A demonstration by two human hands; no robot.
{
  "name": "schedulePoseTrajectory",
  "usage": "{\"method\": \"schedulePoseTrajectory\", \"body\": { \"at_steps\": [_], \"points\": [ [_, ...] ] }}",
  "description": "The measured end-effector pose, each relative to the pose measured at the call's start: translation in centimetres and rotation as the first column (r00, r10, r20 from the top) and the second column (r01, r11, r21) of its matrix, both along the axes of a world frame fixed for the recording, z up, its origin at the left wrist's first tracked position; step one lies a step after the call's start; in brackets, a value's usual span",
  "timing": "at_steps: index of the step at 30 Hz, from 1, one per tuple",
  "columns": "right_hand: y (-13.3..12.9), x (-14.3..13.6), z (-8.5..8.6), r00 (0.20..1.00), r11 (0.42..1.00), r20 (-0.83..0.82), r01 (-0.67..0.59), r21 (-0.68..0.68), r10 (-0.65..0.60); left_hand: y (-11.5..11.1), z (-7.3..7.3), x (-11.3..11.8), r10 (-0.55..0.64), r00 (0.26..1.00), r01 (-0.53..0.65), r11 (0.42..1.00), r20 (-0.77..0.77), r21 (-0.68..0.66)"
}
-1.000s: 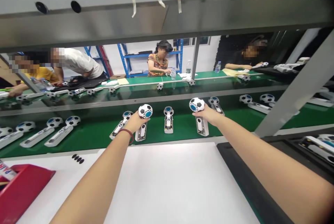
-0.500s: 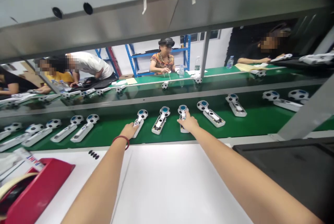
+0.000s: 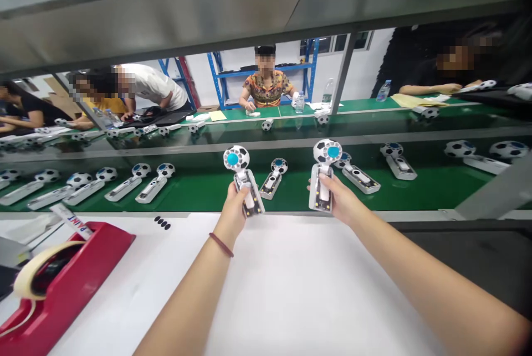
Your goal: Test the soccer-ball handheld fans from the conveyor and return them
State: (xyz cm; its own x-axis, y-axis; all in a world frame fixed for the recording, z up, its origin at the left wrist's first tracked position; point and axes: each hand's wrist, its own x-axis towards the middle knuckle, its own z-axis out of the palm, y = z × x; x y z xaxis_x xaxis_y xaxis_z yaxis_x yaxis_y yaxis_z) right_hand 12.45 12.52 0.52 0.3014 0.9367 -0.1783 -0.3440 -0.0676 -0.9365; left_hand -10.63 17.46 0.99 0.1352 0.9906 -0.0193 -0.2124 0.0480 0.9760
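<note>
Head view: two hands are out over the green conveyor's near edge, each closed on one white device with a soccer-ball head. The left hand (image 3: 235, 211) pinches the left device (image 3: 254, 201) by its handle, thumb on top and fingers beneath; the right hand (image 3: 344, 201) grips the right device (image 3: 321, 196) the same way. Both devices are raised, their ball heads pointing away, each showing one blue disc, and both handles have dark insides with small yellow spots. One red-brown band (image 3: 221, 244) circles the left wrist.

Between the two held devices, one middle device (image 3: 271, 183) lies on the green conveyor (image 3: 203, 190). Left of the hands are six ball heads, with handles slanting toward the near edge. To the right are four more, the nearest one partly hidden by the right device.

Closer in, one white sheet (image 3: 282, 289) covers the table, and four black ovals (image 3: 162, 223) sit in a row on the white surface to the left. Beside them stands one red tape dispenser (image 3: 83, 278) with one tape roll (image 3: 29, 278) and one white tube (image 3: 70, 222) marked PAINT.

Across the conveyor are five people, three at the left, one in a patterned shirt (image 3: 268, 89) at the middle and one at the right.
</note>
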Motion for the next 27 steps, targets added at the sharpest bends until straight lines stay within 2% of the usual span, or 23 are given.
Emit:
{"method": "schedulePoseTrajectory", "body": {
  "at_steps": [2, 5, 7, 9, 12, 15, 17, 19, 21, 24, 25, 27],
  "points": [
    [-1.4, -0.1, 1.4, 0.978, 1.0, -0.21, -0.009, 0.005, 0.01, -1.4, 1.2, 0.6, -0.043, 0.986, 0.058, 0.994, 0.16, -0.092],
    [-3.2, -0.4, 2.9, 0.936, 1.0, -0.35, -0.021, 0.015, 0.024, -3.1, 1.8, 1.7, -0.097, 0.953, 0.171, 0.954, 0.286, -0.245],
    [-4.1, -0.7, 3.6, 0.91, 0.998, -0.41, -0.039, 0.049, 0.056, -4.3, 1.5, 2.5, -0.121, 0.967, 0.184, 0.939, 0.223, -0.29],
    [-4.8, -0.9, 4.0, 0.897, 0.998, -0.439, -0.033, 0.057, 0.055, -5.4, 1.1, 3.1, -0.121, 0.986, 0.15, 0.945, 0.118, -0.29],
    [-5.3, -1.2, 4.1, 0.91, 0.992, -0.407, 0.11, 0.059, -0.077, -6.6, 0.9, 3.5, -0.06, 0.998, 0.065, 0.967, 0.03, -0.246],
    [-5.8, -1.2, 2.9, 0.941, 0.948, -0.279, 0.252, 0.197, -0.192, -7.0, 0.9, 3.4, 0.052, 0.997, -0.041, 0.982, 0.054, -0.185],
    [-6.4, -1.2, 1.2, 0.969, 0.926, -0.158, 0.232, 0.296, -0.192, -6.8, 0.4, 3.1, 0.094, 0.989, -0.085, 0.993, 0.11, -0.081],
    [-7.2, -1.4, -0.7, 0.988, 0.934, -0.048, 0.153, 0.323, -0.145, -6.6, -0.8, 2.7, 0.086, 0.982, -0.091, 0.995, 0.17, 0.025],
    [-7.8, -1.6, -2.2, 0.998, 0.951, 0.031, 0.046, 0.306, -0.059, -6.5, -2.2, 2.3, 0.001, 0.989, -0.009, 0.999, 0.149, 0.049],
    [-8.0, -2.2, -3.3, 0.988, 0.966, 0.127, -0.112, 0.231, 0.084, -7.0, -4.2, 2.0, -0.224, 0.975, 0.224, 0.971, 0.017, -0.08],
    [-7.8, -2.4, -3.3, 0.981, 0.971, 0.158, -0.142, 0.192, 0.113, -7.3, -4.6, 2.1, -0.268, 0.963, 0.267, 0.954, 0.006, -0.136],
    [-7.5, -2.7, -3.2, 0.975, 0.985, 0.185, -0.143, 0.095, 0.124, -7.8, -4.8, 2.3, -0.274, 0.96, 0.278, 0.934, 0.052, -0.223]
  ]
}}
